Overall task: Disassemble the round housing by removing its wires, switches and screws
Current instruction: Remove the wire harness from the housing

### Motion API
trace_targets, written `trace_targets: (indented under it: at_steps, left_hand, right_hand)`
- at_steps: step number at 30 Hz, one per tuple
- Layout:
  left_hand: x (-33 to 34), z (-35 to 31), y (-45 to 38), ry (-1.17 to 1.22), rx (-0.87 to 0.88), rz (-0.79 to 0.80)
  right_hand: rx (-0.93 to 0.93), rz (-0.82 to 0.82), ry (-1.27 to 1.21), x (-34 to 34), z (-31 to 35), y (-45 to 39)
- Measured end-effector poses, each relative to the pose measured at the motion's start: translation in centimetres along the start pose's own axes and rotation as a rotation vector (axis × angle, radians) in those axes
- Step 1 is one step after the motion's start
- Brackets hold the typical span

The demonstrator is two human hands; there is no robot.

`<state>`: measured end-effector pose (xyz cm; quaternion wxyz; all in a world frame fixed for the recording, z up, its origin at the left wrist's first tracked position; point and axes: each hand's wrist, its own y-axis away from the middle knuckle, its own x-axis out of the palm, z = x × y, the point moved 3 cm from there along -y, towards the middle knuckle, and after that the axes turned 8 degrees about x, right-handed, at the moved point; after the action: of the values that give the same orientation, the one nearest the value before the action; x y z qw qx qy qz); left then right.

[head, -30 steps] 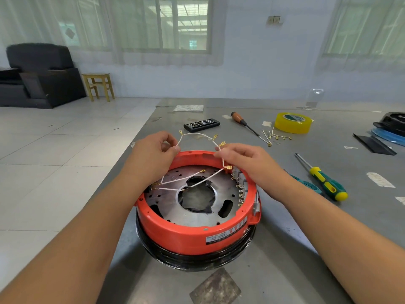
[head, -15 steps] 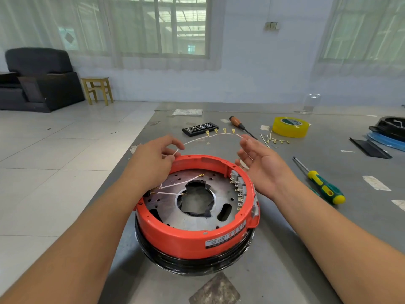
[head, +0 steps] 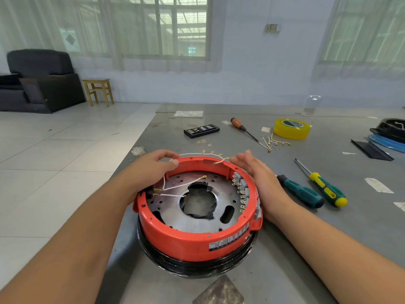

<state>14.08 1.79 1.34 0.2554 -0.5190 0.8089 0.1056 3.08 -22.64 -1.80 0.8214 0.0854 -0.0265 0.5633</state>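
On the near part of the grey table [head: 285,249] sits the orange round housing [head: 197,235], where the left hand [head: 151,170] pinches a white wire [head: 192,154] over the far-left rim while the right hand [head: 258,174], fingers spread and holding nothing, hovers just beside the far-right rim.

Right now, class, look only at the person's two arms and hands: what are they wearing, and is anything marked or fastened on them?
Both arms are bare from the edge of the picture to the fingertips. No sleeves show. The left hand and the right hand wear no gloves, and no ring, watch, strap or bracelet shows on the fingers or wrists. No marking, tape or cable is on either forearm.
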Motion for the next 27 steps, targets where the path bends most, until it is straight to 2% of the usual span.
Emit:
trace_targets:
  at_steps: [3,8,12,14,22,25,27]
  left_hand:
    - [-0.3,0.6,0.6,0.204,-0.057,0.052]
    - [-0.5,1.1,0.9,0.223,-0.134,-0.018]
    - [-0.1,1.2,1.6,0.349,-0.169,0.187]
    - [-0.1,0.9,1.8,0.315,-0.141,0.223]
    - [-0.4,1.5,1.2,0.253,-0.073,0.084]
    - [-0.6,0.7,1.0,0.119,0.057,0.052]
    - [-0.7,0.1,1.1,0.034,0.149,0.044]
  right_hand:
    - [-0.106,0.042,0.029,0.2,-0.2,1.8]
    - [-0.099,-0.041,0.070,0.2,-0.1,2.0]
    - [-0.113,-0.133,0.122,-0.2,-0.1,1.9]
    - [-0.096,-0.101,0.118,-0.1,-0.1,2.0]
    - [-0.057,-0.012,-0.023,-0.2,0.1,1.9]
    - [-0.122,-0.012,0.094,-0.3,0.7,2.1]
    - [-0.187,0.011,0.300,-0.2,1.5,2.3]
